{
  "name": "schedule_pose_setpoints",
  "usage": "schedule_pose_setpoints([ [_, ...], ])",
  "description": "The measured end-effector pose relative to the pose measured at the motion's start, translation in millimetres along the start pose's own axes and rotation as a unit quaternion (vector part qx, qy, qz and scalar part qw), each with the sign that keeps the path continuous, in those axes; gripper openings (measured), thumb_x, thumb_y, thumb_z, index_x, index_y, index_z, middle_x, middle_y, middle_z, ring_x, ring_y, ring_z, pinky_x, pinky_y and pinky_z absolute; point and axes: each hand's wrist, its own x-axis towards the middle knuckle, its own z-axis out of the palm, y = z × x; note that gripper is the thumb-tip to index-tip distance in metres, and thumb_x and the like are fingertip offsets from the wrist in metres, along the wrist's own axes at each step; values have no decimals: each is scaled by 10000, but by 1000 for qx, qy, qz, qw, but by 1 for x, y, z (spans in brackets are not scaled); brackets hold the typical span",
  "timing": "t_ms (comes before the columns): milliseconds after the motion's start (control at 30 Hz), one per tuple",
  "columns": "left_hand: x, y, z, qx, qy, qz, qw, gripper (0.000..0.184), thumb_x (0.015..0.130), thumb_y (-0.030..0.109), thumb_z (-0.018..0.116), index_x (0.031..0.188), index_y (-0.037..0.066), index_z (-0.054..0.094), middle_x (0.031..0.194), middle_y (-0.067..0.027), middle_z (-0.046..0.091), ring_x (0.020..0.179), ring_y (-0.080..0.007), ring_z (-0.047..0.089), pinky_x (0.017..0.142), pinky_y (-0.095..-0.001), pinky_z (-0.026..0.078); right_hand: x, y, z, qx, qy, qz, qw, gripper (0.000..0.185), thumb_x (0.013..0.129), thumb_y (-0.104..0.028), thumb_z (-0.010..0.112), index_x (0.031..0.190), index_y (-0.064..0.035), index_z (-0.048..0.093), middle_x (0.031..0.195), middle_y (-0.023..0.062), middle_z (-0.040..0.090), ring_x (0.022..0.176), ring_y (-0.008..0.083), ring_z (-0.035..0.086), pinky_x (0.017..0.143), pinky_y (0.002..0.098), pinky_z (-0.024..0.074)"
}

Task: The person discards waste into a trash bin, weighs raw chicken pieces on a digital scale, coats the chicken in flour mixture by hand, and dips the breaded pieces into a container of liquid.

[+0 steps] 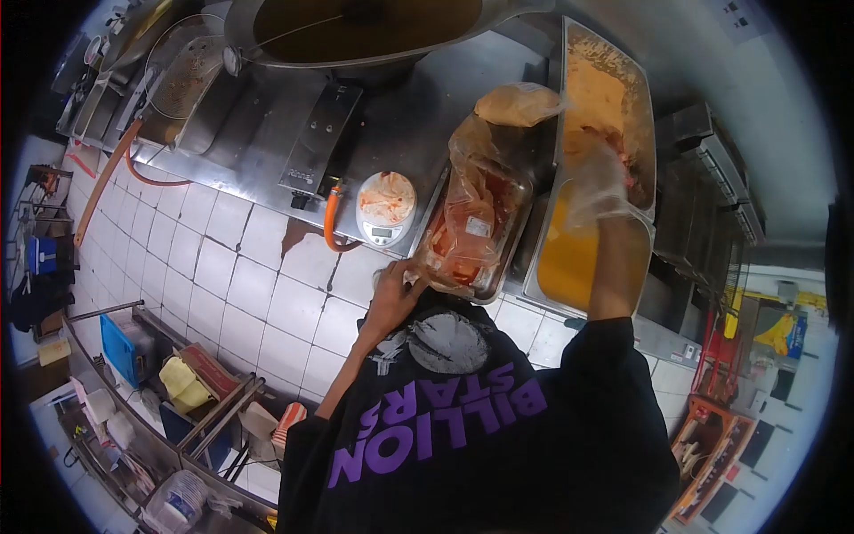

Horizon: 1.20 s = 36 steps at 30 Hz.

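My left hand (398,290) is bare, its fingers closed on the edge of a clear plastic bag (476,228) at the near corner of a metal tray (527,200). Red-orange, wet-looking food shows in the bag and tray. My right hand (601,185), in a clear plastic glove, is smeared by motion, so its fingers cannot be made out. It hovers over or in a long metal pan (648,133) of orange powder (594,93), beside reddish pieces (633,173). Nearer me, a second pan holds yellow-orange liquid (569,249).
A white digital scale (386,210), smeared with red sauce, stands left of the tray. A tied bag (519,104) lies behind it. Farther left are a gas burner (325,138) with an orange hose (332,216), a large wok (356,60) and a strainer (187,76). Shelving lies lower left.
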Motion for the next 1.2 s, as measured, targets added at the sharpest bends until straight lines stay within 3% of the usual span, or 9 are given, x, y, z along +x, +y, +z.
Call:
schedule_pose_setpoints([
  [67,11,7,10,101,67,68,990,386,736,245,690,1018,5,579,992,-160,565,946,-361,512,820,-453,409,2,-4,53,-9,-85,-104,991,323,747,-161,562,1047,-43,572,1031,104,623,825,244,621,722,364,491],
  [133,20,22,10,105,38,77,991,383,748,252,689,1033,19,581,1024,-149,553,986,-346,497,844,-443,394,8,-3,109,-44,-175,-159,971,318,750,-161,563,1043,-40,576,1036,105,621,833,242,620,728,360,491],
  [300,38,19,30,149,12,94,984,316,734,251,696,962,51,611,1126,-124,508,1071,-323,454,892,-433,364,14,-2,171,-65,-278,-150,946,305,757,-162,566,1033,-34,586,1050,108,616,852,235,615,741,351,490],
  [567,38,2,41,159,24,84,983,165,741,127,635,883,45,627,1107,-139,499,1057,-337,449,900,-444,367,-1,4,204,-31,-314,-158,936,287,768,-163,571,1017,-24,603,1071,112,608,883,225,608,763,336,489],
  [867,39,-4,44,110,3,75,991,140,738,68,606,871,25,617,1112,-177,495,1051,-368,453,896,-450,391,-15,14,197,61,-335,-132,931,270,780,-165,576,998,-12,622,1095,116,599,918,214,600,787,320,488],
  [933,40,-8,44,106,5,91,990,128,733,70,595,845,15,622,1102,-166,487,1055,-363,444,841,-463,428,-17,18,190,108,-344,-117,925,267,783,-165,577,994,-10,626,1100,117,597,926,212,598,793,316,487],
  [1100,39,-10,41,115,-3,89,989,127,714,34,592,836,4,612,1036,-172,496,995,-362,467,845,-446,425,-7,21,136,320,-373,-49,870,260,790,-166,580,984,-3,636,1114,120,592,945,205,593,807,307,487],
  [1200,39,-13,37,115,-17,93,989,126,702,13,593,826,-4,606,986,-173,500,953,-360,480,847,-440,415,-1,20,93,381,-329,-19,864,258,784,-154,574,993,-10,620,1053,104,591,903,185,592,770,287,485],
])
